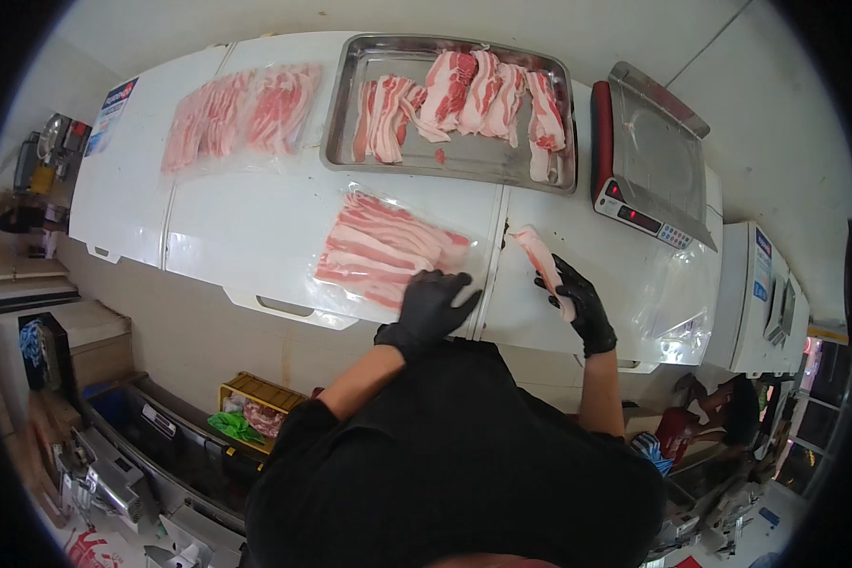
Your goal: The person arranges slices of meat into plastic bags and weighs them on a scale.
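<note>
My left hand, in a black glove, rests at the lower right edge of a clear plastic bag of sliced pork belly; its fingers are apart. Right of the bag, my right hand, also black-gloved, holds a strip of pork belly raised at a slant over the white freezer lid. Beyond the bag lies a steel tray with several more portions of sliced pork belly. Filled plastic bags of pork slices lie at the upper left.
A red and silver digital scale stands right of the tray, clear plastic bags near it. Behind me on the left are a yellow crate and a dark tub. People are at the far right and far left.
</note>
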A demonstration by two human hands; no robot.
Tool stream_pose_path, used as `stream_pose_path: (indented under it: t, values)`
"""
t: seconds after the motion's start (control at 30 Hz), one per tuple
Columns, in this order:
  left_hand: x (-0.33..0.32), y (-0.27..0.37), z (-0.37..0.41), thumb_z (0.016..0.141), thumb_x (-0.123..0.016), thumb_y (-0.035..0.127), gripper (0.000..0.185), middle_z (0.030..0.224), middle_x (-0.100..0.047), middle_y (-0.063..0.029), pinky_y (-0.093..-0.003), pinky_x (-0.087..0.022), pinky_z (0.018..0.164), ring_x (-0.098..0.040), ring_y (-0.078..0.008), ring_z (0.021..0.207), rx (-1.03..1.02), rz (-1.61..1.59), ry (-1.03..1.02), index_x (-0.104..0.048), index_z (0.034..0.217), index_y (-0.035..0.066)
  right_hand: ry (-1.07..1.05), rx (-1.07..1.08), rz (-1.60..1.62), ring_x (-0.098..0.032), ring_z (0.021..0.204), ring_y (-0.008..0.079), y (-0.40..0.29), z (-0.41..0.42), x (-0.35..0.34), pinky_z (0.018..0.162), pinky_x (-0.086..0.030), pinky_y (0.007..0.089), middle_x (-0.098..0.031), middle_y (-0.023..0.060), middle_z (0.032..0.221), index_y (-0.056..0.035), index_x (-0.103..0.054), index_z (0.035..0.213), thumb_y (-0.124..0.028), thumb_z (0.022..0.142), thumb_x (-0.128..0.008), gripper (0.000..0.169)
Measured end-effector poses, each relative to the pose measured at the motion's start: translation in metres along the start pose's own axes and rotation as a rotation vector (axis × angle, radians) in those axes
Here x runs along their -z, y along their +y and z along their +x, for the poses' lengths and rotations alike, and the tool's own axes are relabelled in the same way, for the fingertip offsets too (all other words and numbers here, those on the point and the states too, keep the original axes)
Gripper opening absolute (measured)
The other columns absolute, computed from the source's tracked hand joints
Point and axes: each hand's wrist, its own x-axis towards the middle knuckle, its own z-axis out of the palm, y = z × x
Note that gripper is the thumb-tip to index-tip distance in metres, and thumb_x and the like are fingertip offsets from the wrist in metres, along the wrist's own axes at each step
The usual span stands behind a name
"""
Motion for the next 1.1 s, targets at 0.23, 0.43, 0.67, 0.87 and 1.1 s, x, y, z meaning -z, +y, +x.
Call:
stream_pose_path:
  t: [0.23, 0.43, 0.67, 0.87, 1.1]
  values:
    - [-0.041, -0.001, 0.005, 0.082, -0.068, 0.025, 0.023, 0.076, -0.065, -0.0123, -0.0471, -0.047, 0.072, -0.064, -0.0314, 0.074, 0.03, 0.327, -0.194, -0.063, 0.095, 0.007, -0.088, 0.014, -0.036, -0.061, 0.123, 0.0315, 0.004, -0.043, 0.036, 0.093, -0.047, 0.0317, -0.057, 0.0161, 0.14, 0.0012, -0.043, 0.149, -0.021, 0.079, -0.064, 0.076]
    - [-0.034, -0.002, 0.0, 0.078, -0.065, 0.01, 0.013, 0.074, -0.062, -0.0116, -0.0452, -0.047, 0.071, -0.062, -0.031, 0.075, 0.096, 0.188, -0.16, -0.06, 0.09, 0.007, -0.256, -0.079, 0.078, -0.06, 0.125, 0.0321, 0.029, -0.042, 0.039, 0.094, -0.049, 0.0328, -0.057, 0.0146, 0.141, -0.0001, -0.043, 0.15, -0.031, 0.082, -0.063, 0.077]
    - [-0.028, 0.007, -0.003, 0.072, -0.07, 0.004, 0.017, 0.076, -0.058, -0.0088, -0.0431, -0.046, 0.07, -0.057, -0.0305, 0.076, -0.034, 0.083, 0.092, -0.06, 0.085, 0.009, -0.406, 0.405, -0.351, -0.055, 0.13, 0.0324, 0.068, 0.025, -0.014, 0.109, -0.043, 0.0407, -0.055, 0.0192, 0.143, 0.0041, -0.052, 0.14, -0.05, 0.095, -0.061, 0.071]
    - [-0.02, 0.008, -0.008, 0.069, -0.073, 0.001, 0.017, 0.075, -0.056, -0.0092, -0.0421, -0.045, 0.068, -0.056, -0.0302, 0.074, -0.097, 0.095, 0.186, -0.059, 0.078, 0.008, -0.561, 0.424, -0.648, -0.054, 0.13, 0.0276, 0.083, 0.106, -0.078, 0.111, -0.041, 0.0413, -0.055, 0.0193, 0.142, -0.0007, -0.062, 0.133, -0.036, 0.093, -0.06, 0.053]
    - [-0.002, 0.011, -0.004, 0.072, -0.075, 0.01, 0.017, 0.077, -0.057, -0.0103, -0.0411, -0.048, 0.072, -0.058, -0.0295, 0.078, -0.134, 0.083, 0.211, -0.061, 0.081, 0.006, -0.734, 0.204, 0.454, -0.044, 0.138, 0.0234, 0.07, 0.14, -0.18, 0.117, -0.035, 0.0398, -0.04, 0.013, 0.154, -0.0032, -0.033, 0.154, -0.027, 0.106, -0.041, 0.054]
